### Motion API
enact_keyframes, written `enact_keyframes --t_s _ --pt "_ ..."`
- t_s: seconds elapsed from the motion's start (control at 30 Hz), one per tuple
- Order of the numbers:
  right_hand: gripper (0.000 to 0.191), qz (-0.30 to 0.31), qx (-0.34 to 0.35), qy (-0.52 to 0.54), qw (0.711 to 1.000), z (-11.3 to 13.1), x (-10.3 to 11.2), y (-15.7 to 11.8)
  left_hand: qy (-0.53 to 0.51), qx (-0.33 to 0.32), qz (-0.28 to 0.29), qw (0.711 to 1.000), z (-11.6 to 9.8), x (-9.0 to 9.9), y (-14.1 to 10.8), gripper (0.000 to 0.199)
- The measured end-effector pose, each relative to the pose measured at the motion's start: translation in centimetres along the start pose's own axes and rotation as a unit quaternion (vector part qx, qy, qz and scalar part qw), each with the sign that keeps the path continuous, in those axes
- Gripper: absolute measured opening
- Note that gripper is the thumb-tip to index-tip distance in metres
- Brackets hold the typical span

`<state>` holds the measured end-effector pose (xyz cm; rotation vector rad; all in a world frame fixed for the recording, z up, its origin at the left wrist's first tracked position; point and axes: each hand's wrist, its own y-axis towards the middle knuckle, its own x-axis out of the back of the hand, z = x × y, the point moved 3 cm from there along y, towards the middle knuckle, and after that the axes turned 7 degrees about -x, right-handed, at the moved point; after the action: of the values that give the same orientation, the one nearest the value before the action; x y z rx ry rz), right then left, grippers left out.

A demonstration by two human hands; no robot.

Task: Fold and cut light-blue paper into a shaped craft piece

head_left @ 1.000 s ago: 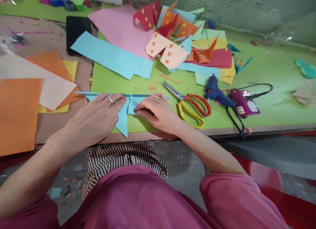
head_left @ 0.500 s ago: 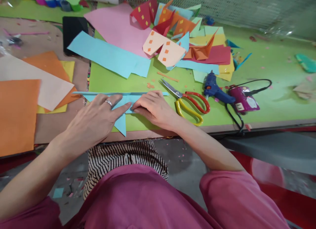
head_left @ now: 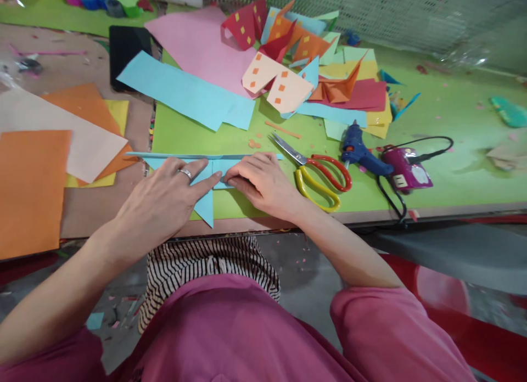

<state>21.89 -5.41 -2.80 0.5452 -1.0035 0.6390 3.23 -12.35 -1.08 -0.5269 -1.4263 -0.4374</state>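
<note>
A folded light-blue paper (head_left: 205, 207) lies at the table's front edge, with a long narrow folded strip along its top and a pointed flap hanging toward me. My left hand (head_left: 164, 192), with a ring on one finger, rests flat over its left part, fingers apart. On its right part lies my right hand (head_left: 263, 181), fingers curled and pressed together on the paper. Just right of that hand are scissors (head_left: 302, 161) with one red and one yellow handle, blades parted.
Behind lie a blue sheet (head_left: 185, 91), a pink sheet (head_left: 201, 41) and folded paper pieces (head_left: 290, 88). A blue glue gun (head_left: 362, 151) and a purple power block (head_left: 411, 170) stand right. Orange paper (head_left: 33, 190) and a black flat object (head_left: 127, 52) are left.
The whole view has shifted slightly. Both hands stay on the blue paper in nearly the same places, with little visible change in the folds.
</note>
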Motion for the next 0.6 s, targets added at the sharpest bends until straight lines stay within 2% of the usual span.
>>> enact_keyframes --t_s 0.2,0.33,0.47,0.6 --pt "0.027 0.003 -0.005 -0.002 1.000 -0.1 0.2 0.0 -0.016 0.005 -0.009 1.000 0.1 -0.2 0.0 0.056" --pt "0.029 0.004 0.014 -0.014 1.000 -0.2 0.2 -0.2 -0.012 -0.004 0.003 1.000 0.1 -0.3 0.1 0.056" --pt "0.032 -0.055 0.062 -0.088 0.993 -0.1 0.2 -0.7 -0.007 0.007 0.008 1.000 0.1 -0.1 0.1 0.055" --pt "0.019 -0.103 0.138 -0.162 0.972 0.3 0.1 -1.2 -0.003 0.014 0.005 1.000 0.1 0.0 0.0 0.054"
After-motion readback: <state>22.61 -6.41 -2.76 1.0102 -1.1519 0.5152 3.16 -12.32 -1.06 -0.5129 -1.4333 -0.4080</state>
